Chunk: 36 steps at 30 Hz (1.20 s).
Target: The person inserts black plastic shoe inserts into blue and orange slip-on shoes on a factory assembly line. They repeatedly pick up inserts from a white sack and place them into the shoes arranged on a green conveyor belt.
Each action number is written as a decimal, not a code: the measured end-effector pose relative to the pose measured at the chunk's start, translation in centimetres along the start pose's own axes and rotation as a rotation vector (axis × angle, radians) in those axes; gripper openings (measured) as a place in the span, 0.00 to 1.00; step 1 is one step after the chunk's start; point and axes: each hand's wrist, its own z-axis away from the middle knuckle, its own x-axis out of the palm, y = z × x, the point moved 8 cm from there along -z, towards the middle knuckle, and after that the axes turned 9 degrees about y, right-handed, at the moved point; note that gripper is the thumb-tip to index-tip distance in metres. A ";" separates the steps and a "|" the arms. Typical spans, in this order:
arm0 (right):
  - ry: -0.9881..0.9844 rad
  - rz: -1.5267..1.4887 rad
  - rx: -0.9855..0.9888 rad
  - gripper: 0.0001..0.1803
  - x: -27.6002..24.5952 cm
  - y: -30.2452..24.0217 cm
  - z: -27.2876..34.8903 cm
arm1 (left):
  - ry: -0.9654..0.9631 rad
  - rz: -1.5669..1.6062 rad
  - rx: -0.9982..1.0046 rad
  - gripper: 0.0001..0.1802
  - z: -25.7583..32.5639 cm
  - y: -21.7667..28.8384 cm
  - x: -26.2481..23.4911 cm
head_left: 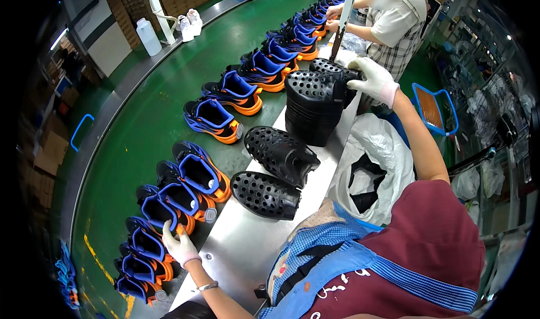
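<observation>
My left hand (pixel 181 248), in a white glove, pinches the heel of a black and blue sneaker (pixel 159 211) with an orange sole. That sneaker stands in a line of similar ones at the left. My right hand (pixel 374 83), gloved too, is closed at the rear edge of a black perforated plastic shoe insert (pixel 314 84) on top of a tall stack (pixel 312 119). Its fingertips are partly hidden behind the insert. Two loose inserts, one farther (pixel 278 151) and one nearer (pixel 264 195), lie side by side on the metal shelf (pixel 236 240) before me.
More sneakers (pixel 233 91) line the green conveyor (pixel 135 145) toward the back. A white sack (pixel 388 145) with black pieces inside stands right of the shelf. A metal post (pixel 344 24) rises behind the stack. A co-worker (pixel 396 24) handles sneakers farther up. A blue basket (pixel 433 110) sits right.
</observation>
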 end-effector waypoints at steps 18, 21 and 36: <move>0.124 0.157 -0.016 0.18 -4.7 -0.2 -3.1 | -0.091 -0.062 0.117 0.38 1.2 0.8 -1.5; 0.253 0.045 -0.077 0.19 -7.2 -3.5 -4.6 | 0.059 0.018 0.178 0.33 1.2 1.6 -3.9; -0.554 -0.473 -0.886 0.24 10.0 -41.8 7.7 | -0.617 1.566 -0.245 0.39 7.0 11.0 -1.6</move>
